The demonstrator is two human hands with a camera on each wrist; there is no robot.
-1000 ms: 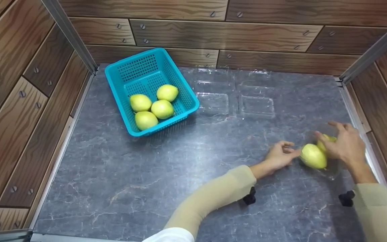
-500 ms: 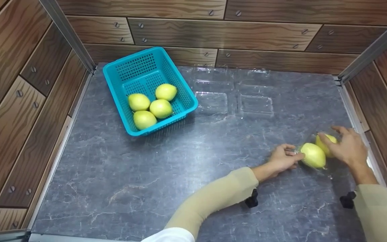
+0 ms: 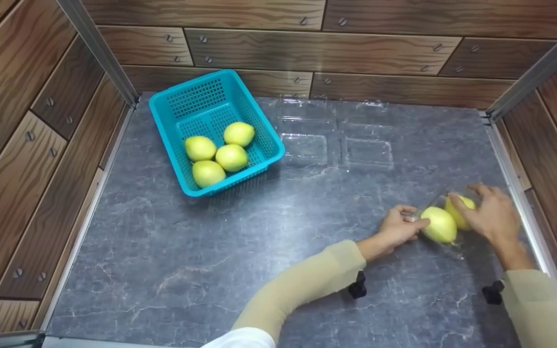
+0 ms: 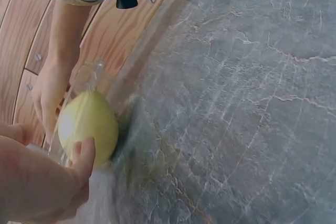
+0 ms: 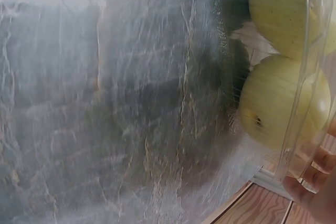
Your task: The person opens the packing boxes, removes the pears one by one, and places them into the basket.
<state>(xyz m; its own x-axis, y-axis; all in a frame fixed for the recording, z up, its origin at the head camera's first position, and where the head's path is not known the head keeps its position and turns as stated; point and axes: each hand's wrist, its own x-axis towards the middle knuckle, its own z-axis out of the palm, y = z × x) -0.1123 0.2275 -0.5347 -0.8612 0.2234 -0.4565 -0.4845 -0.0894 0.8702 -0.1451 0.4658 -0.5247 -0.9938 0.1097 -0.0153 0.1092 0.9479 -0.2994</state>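
Two yellow-green pears (image 3: 439, 225) lie side by side in a clear plastic box (image 5: 302, 80) at the right of the table. My left hand (image 3: 398, 227) pinches the box's left side, its thumb against the nearer pear. Around the far right side curls my right hand (image 3: 495, 215), and the right wrist view shows its fingertips (image 5: 298, 190) at the box's rim. In the left wrist view the box looks tilted, with one pear (image 4: 89, 124) visible through its wall. The right hand's palm hides part of the second pear in the head view.
A blue-green basket (image 3: 169, 140) with several pears (image 3: 231, 157) stands at the back left. Clear plastic trays (image 3: 368, 152) sit along the back of the grey table (image 3: 201, 270). Wood-patterned walls (image 3: 307, 50) enclose the left, back and right.
My left hand has moved onto the box's side. Box and pears, with both hands, have shifted slightly left in the last half second. The basket has stayed put.
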